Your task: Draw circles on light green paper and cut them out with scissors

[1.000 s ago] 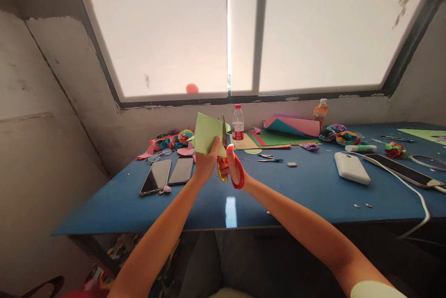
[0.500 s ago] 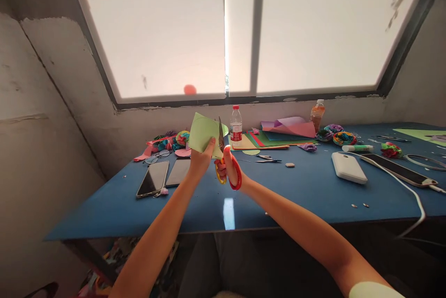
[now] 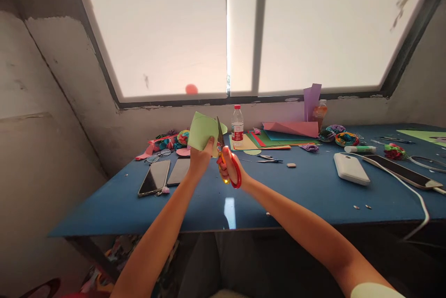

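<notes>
Light green paper (image 3: 202,131) is held up above the table, pinched at its lower right by my left hand (image 3: 201,161). A curved line shows on the paper, and part of it bends away behind the blades. My right hand (image 3: 228,164) grips scissors (image 3: 237,175) with red and yellow handles. Their dark blades point upward along the paper's right side; how far they are parted is hard to see. Below the hands, a phone (image 3: 154,178) and a flat dark device (image 3: 179,171) lie on the blue table (image 3: 205,205).
A red-capped bottle (image 3: 237,126) stands behind my hands, beside stacked coloured paper (image 3: 289,137). Tweezers (image 3: 270,161) and an eraser-like block (image 3: 291,165) lie nearby. At right are a white power bank (image 3: 351,169), a cabled phone (image 3: 400,171), a glue stick (image 3: 360,149) and paper flowers (image 3: 346,138).
The purple sheet at the back has sprung upright in front of the orange drink bottle. Both hands stay at the paper, with the scissors shifted slightly. The whole view has moved a little.
</notes>
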Demonstrator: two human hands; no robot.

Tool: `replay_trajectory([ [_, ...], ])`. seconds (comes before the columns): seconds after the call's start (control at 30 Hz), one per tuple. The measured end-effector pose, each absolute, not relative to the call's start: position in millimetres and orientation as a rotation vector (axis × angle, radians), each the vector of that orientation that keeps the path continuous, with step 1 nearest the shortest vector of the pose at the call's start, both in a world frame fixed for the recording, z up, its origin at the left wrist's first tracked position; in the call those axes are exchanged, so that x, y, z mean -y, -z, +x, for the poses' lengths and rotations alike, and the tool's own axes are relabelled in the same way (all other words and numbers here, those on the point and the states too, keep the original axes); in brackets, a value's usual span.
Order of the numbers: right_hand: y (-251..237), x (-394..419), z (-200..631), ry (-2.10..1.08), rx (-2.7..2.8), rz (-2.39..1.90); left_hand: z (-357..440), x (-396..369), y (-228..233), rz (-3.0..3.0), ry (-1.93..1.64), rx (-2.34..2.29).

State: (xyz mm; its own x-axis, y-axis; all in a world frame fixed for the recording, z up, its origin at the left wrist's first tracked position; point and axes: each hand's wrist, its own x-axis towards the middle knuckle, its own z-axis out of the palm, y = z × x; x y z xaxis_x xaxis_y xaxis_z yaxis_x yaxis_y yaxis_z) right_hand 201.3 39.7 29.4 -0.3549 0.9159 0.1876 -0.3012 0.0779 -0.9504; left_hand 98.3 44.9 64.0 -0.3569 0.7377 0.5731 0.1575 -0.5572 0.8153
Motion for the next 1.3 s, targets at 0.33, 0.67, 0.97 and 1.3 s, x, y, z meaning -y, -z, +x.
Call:
replay_trajectory([
  [0.33,-19,-53,196,-1.642,1.367,-0.64,83,-59,-58,1.468,-1.992,-1.335],
  [0.67,-29,-58,203,-1.582,1.355,-0.535,92,-53,-59,1.496,-1.845,-1.147],
  [0.97,-30,-61,209,-1.649,1.453,-0.465,89,-57,-56,1.508,-1.796,-1.164],
  [1.3,-32,-64,210,-1.71,1.403,-0.53,94,-55,-56,1.464,-1.748,-1.185],
])
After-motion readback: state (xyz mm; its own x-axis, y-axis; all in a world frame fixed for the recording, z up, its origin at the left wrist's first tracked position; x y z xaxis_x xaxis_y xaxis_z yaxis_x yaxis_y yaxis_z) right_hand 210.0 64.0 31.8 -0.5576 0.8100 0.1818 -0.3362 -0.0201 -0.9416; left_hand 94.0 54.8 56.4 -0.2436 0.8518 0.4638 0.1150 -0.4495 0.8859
